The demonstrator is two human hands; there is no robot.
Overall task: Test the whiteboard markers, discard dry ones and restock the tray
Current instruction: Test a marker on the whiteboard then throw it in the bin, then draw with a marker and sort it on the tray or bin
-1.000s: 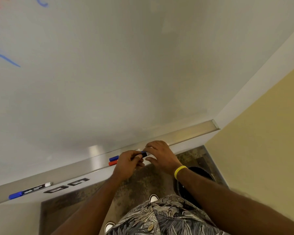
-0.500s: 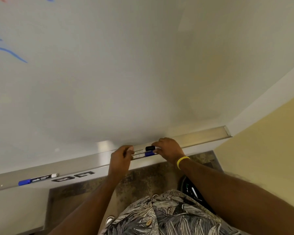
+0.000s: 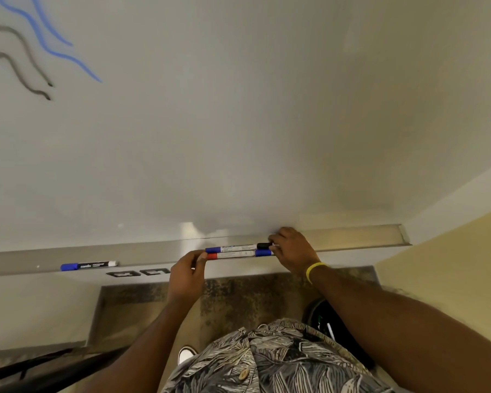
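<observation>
While both hands lined up two pens on the tray [image 3: 352, 236], the left hand [image 3: 186, 275] pinched their left ends and the right hand [image 3: 294, 252] pinched their right ends. Another pen [image 3: 88, 266] lay far left. Test lines [image 3: 54, 49] marked the board, so restocking looked nearly done.

My left hand [image 3: 188, 275] and right hand [image 3: 294, 251] close off both ends of the two markers [image 3: 238, 251] lying side by side on the tray [image 3: 352, 236], so nothing could slip in there. To the left the tray runs bare as far as a lone blue-capped marker [image 3: 88, 265], and to the right it is free up to its end by the yellow wall [image 3: 451, 279]. The whiteboard [image 3: 238, 123] blocks the way behind, and the bin [image 3: 323, 324] stands below my right arm.
</observation>
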